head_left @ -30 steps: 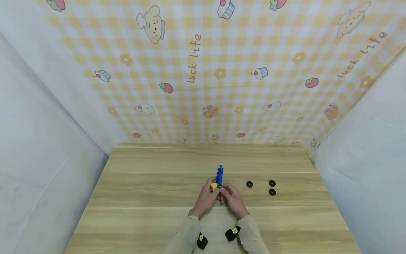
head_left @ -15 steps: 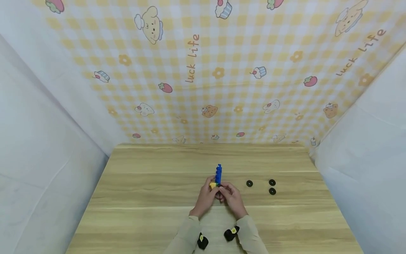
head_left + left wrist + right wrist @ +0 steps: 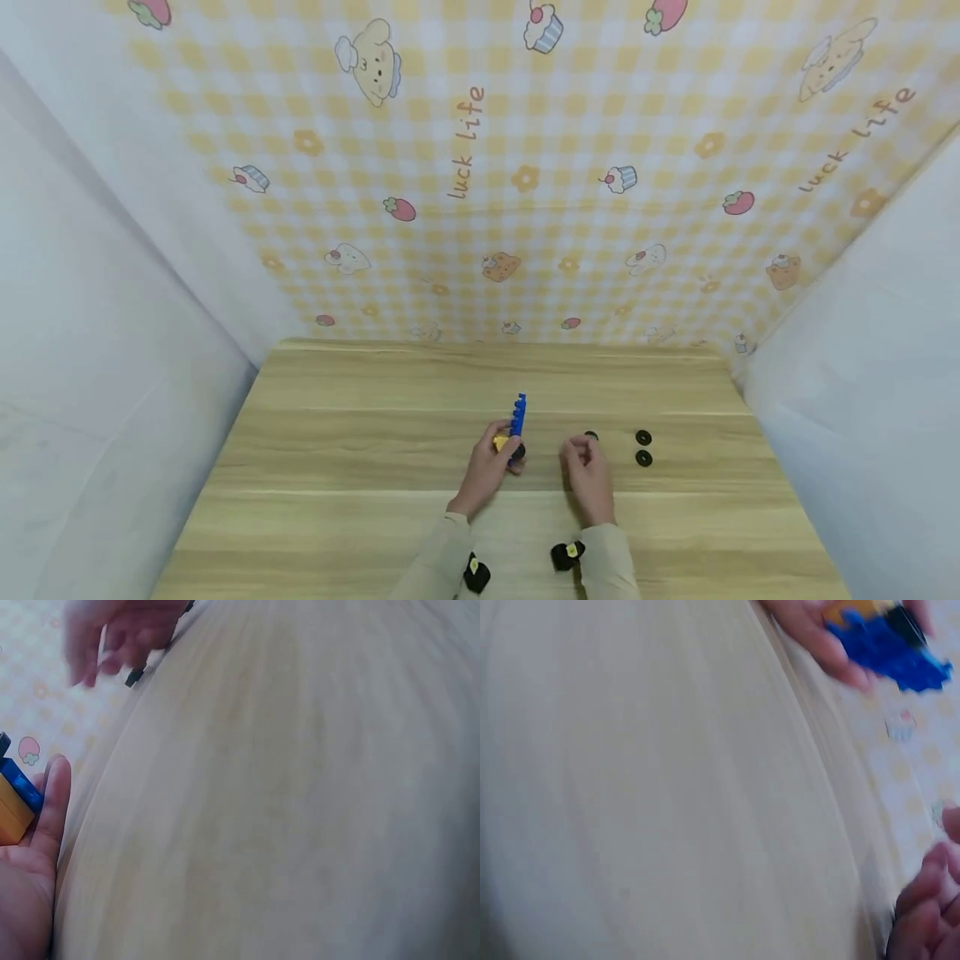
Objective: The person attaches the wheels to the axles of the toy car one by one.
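In the head view my left hand (image 3: 483, 473) grips a building-block toy (image 3: 518, 418), with its long blue toothed piece pointing away from me. A yellow block (image 3: 499, 442) shows by the fingers, and a black wheel (image 3: 519, 452) sits on the near end beside the thumb. The right wrist view also catches the blue piece (image 3: 889, 649) held in that hand. Apart from it, my right hand (image 3: 588, 479) is over the table to the right, fingers loosely bent with nothing seen in them. Its fingertips are right by a black wheel (image 3: 592, 435), partly covered in this view.
Two more black wheels, a far one (image 3: 643, 437) and a near one (image 3: 643, 458), lie on the wooden table (image 3: 337, 467) farther right. A yellow checked cloth (image 3: 420, 208) hangs behind the table, with white sheets at both sides.
My right hand has let go of the toy and moved right, to the nearest loose wheel. The left hand keeps its hold, and the black wheel on the toy now shows.
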Demonstrator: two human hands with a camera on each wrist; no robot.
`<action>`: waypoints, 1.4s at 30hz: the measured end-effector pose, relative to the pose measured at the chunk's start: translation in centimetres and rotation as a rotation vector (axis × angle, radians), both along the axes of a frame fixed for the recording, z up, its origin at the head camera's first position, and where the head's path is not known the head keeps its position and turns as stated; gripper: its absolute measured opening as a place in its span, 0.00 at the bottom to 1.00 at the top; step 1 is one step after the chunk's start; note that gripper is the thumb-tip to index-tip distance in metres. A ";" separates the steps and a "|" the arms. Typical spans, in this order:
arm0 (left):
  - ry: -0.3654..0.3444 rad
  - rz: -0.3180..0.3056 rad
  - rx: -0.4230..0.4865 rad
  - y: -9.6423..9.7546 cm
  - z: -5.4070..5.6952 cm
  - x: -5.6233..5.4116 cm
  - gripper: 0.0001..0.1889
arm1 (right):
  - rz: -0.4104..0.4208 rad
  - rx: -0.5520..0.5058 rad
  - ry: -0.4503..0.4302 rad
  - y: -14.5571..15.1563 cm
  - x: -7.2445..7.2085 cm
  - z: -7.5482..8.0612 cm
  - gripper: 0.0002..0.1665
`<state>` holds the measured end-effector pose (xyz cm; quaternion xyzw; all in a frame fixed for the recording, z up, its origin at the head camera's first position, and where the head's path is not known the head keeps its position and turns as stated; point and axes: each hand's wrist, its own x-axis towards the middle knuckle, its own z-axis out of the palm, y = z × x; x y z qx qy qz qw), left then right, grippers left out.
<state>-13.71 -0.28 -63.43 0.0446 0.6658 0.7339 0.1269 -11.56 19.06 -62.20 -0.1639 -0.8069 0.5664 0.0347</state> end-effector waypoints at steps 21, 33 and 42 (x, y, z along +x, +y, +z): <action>0.009 -0.004 -0.017 0.0 -0.2 0.0 0.22 | 0.022 0.433 -0.082 3.9 -1.2 0.8 0.21; 0.030 0.011 0.010 -0.2 0.2 0.0 0.22 | 0.009 0.190 -0.124 3.0 -1.0 0.6 0.23; 0.013 0.014 0.007 0.2 -0.1 -0.2 0.22 | 0.092 -0.420 -0.107 -0.7 -2.6 0.4 0.26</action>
